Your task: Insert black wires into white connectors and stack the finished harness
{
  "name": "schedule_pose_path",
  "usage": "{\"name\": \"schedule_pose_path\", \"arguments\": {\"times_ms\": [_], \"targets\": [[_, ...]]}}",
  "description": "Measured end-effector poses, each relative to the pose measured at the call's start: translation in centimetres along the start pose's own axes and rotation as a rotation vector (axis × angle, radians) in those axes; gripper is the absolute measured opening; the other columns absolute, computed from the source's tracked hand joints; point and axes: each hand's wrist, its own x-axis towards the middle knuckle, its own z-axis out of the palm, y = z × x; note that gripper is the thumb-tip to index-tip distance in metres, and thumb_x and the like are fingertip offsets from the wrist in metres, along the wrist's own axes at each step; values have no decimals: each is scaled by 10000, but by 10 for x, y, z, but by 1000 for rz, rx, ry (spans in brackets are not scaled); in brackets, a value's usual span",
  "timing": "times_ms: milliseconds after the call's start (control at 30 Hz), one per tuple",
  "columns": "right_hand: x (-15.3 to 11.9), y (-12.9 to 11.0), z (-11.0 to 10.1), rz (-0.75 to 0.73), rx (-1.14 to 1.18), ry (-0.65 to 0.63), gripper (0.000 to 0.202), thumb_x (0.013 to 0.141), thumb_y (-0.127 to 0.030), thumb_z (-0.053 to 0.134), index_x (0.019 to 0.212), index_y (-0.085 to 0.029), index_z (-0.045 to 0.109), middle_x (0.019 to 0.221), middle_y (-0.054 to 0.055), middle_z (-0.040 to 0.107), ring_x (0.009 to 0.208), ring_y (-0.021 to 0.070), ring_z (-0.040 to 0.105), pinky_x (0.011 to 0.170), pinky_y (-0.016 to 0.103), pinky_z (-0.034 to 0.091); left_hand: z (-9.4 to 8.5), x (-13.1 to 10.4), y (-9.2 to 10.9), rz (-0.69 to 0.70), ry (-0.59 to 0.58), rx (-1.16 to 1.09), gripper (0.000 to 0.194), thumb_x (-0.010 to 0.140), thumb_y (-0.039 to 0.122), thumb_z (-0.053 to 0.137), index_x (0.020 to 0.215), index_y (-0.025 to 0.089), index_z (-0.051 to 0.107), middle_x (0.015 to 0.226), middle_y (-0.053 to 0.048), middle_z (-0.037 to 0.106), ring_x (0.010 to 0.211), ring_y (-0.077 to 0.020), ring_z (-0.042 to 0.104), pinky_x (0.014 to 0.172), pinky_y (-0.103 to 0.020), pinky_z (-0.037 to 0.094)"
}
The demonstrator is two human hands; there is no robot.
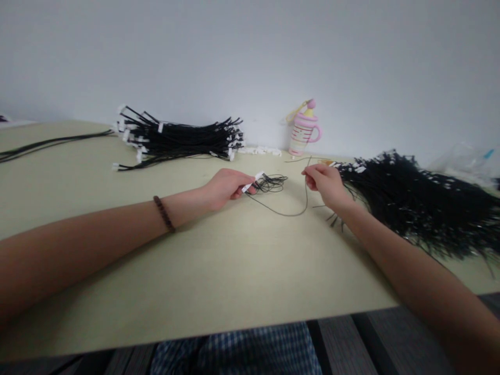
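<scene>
Near the middle of the table, my left hand (233, 187) pinches a white connector (253, 182). Thin black wires (273, 183) loop out in a loose coil just to its right. One single wire (289, 214) runs from the connector in a low curve over to my right hand (321, 179). That hand is closed, with thumb and fingertips pinching the wire near its upper end. What lies inside the curled fingers is hidden.
A bundle of black cables with white connectors (187, 139) lies at the back left. White small parts (260, 150) sit beside a pink-and-white cup (302, 133) at the wall. A large heap of black wires (422, 203) spreads at right, near a clear plastic bag (469, 161).
</scene>
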Motion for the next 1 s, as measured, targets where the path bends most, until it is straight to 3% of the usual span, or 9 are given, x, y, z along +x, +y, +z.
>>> {"name": "schedule_pose_path", "arguments": {"times_ms": [133,233,400,600,1000], "targets": [[-31,-14,22,-11,-31,-421,197,756,-291,482,665,-130,550,438,-44,434,386,56,380,401,189,277,-1,2,-2,9,-11,-6,210,638,307,642,666,99,659,666,-73,641,439,-49,345,401,-202,253],[-50,-22,36,-106,-81,-581,180,765,-286,472,733,-132,560,462,-50,437,417,61,383,430,187,282,-3,4,-6,44,-43,32,238,645,340,632,676,106,668,685,-77,643,450,-53,362,404,-200,253],[-62,-31,53,-287,-217,-553,187,758,-228,445,637,-133,551,520,-38,423,503,60,377,480,184,267,-1,2,-7,94,-64,104,272,652,364,621,661,96,668,661,-87,631,466,-68,396,407,-208,262],[-58,-30,56,-175,-230,-505,191,726,-205,415,584,-136,522,479,-41,416,467,62,360,453,183,241,2,-1,-5,84,-68,113,275,643,359,623,697,95,674,667,-85,635,464,-70,396,407,-210,258],[-57,-32,56,-199,-256,-511,196,729,-201,417,558,-144,492,475,-42,411,469,62,353,459,188,231,3,-4,-4,90,-66,126,244,656,334,616,675,98,676,640,-69,629,455,-61,391,406,-202,264]]}}
